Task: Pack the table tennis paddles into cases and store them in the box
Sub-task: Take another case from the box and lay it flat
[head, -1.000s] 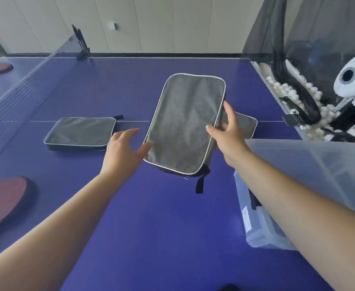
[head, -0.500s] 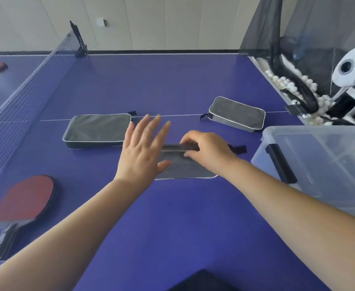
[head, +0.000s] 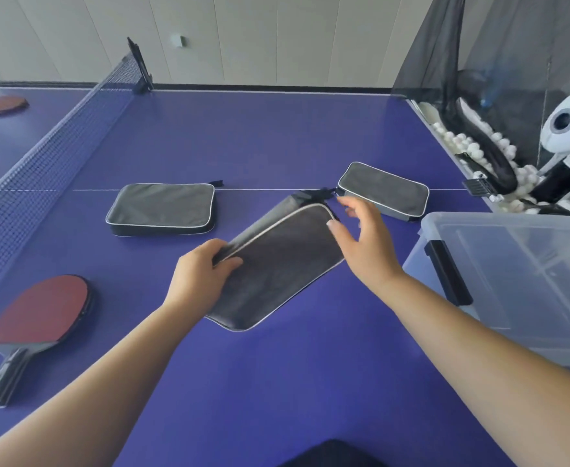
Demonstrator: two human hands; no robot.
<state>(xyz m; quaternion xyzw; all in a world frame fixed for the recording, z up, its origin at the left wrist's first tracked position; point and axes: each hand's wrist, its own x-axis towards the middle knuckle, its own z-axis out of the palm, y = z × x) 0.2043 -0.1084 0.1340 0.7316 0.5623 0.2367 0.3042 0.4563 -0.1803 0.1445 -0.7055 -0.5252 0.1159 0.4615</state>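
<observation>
From the head camera, the left hand point(head: 199, 281) grips the near-left edge of a grey case point(head: 276, 267), thumb on top and fingers curled under, holding it tilted with its near corner low over the blue table point(head: 276, 382). The right hand point(head: 366, 244) hovers at the case's far-right corner, fingers loosely spread; whether the fingertips touch the zipper end is hard to tell, since that spot is blurred.

Three cases show in all: the held one, a second case point(head: 160, 208) lying flat at ten o'clock from it, and a third case point(head: 384, 190) at one o'clock, just beyond the right hand. Two paddles show: a red paddle point(head: 39, 315) at the table's left at nine o'clock, and a far paddle point(head: 2, 104) past the net point(head: 41, 153). One clear plastic box point(head: 512, 281) sits at the table's right edge at three o'clock, near the right forearm. Bare table lies open toward six o'clock and between the cases.
</observation>
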